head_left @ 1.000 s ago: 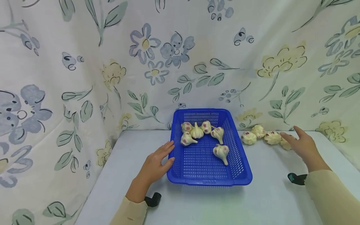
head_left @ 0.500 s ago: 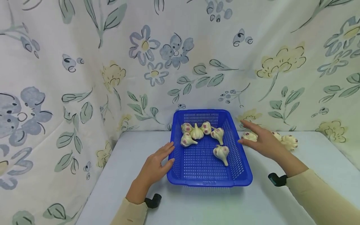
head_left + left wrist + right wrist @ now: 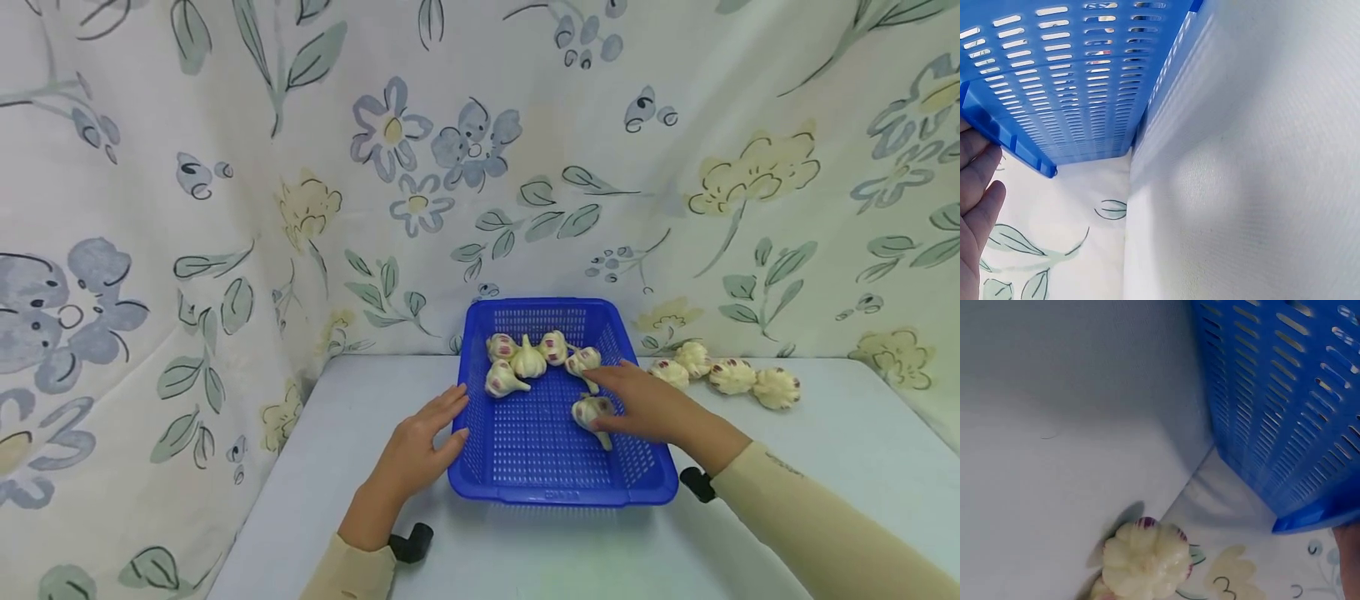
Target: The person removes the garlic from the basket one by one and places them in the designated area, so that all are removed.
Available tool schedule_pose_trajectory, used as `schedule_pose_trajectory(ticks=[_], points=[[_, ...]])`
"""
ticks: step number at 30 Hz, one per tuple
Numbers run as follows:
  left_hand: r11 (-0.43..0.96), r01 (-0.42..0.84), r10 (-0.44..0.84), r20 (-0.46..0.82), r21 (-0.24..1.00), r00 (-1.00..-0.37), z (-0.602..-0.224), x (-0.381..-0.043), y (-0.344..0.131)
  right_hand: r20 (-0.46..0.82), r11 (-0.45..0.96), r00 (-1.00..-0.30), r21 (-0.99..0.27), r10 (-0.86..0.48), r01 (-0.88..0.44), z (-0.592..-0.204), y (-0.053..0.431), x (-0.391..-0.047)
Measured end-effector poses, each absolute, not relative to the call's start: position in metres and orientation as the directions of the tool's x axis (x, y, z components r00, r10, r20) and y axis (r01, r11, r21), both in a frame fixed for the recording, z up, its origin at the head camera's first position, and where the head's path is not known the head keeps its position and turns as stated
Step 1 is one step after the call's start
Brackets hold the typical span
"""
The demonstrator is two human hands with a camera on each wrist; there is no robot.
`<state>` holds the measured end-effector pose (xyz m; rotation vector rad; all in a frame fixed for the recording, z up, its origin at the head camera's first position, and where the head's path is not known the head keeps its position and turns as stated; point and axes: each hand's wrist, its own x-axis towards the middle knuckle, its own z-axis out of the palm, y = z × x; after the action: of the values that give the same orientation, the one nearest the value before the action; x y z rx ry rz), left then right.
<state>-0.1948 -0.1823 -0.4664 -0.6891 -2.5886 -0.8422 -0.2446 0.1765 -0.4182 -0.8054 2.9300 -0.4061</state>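
A blue plastic basket (image 3: 525, 497) stands on the table and holds several garlic bulbs (image 3: 528, 362), most grouped toward its far end. At the basket's left rim, my left hand (image 3: 411, 454) rests with extended fingers; in the left wrist view its fingertips (image 3: 985, 164) touch the rim's underside. My right hand (image 3: 651, 406) reaches over the right rim, fingers apart. Its thumb lies at a single garlic bulb (image 3: 591, 412) nearer the front, and its fingers are near another bulb (image 3: 582, 365). Whether they touch is hard to tell.
Several more garlic bulbs (image 3: 731, 377) lie in a row on the white table (image 3: 810, 467), right of the basket. One bulb (image 3: 1147, 559) shows close in the right wrist view. A floral cloth (image 3: 540, 167) hangs behind and at the left.
My right hand has moved left from the bulbs on the table, over the basket's right rim, to the bulb inside. My left hand has stayed at the rim. The view has shifted slightly.
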Motion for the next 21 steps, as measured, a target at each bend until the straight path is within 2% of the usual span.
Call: schedule_pose_trajectory(ticks=[12,21], points=[[0.715,0.527,0.335,0.437,0.459,-0.835,-0.468,-0.195,-0.181,-0.049,0.807,-0.806,-0.030,-0.590,-0.590,-0.426,0.165,-0.254],[0.712,0.530,0.336,0.441,0.459,-0.833,-0.467,-0.195,-0.181,-0.053,0.793,-0.795,0.046,-0.605,-0.607,-0.426,0.160,-0.254]])
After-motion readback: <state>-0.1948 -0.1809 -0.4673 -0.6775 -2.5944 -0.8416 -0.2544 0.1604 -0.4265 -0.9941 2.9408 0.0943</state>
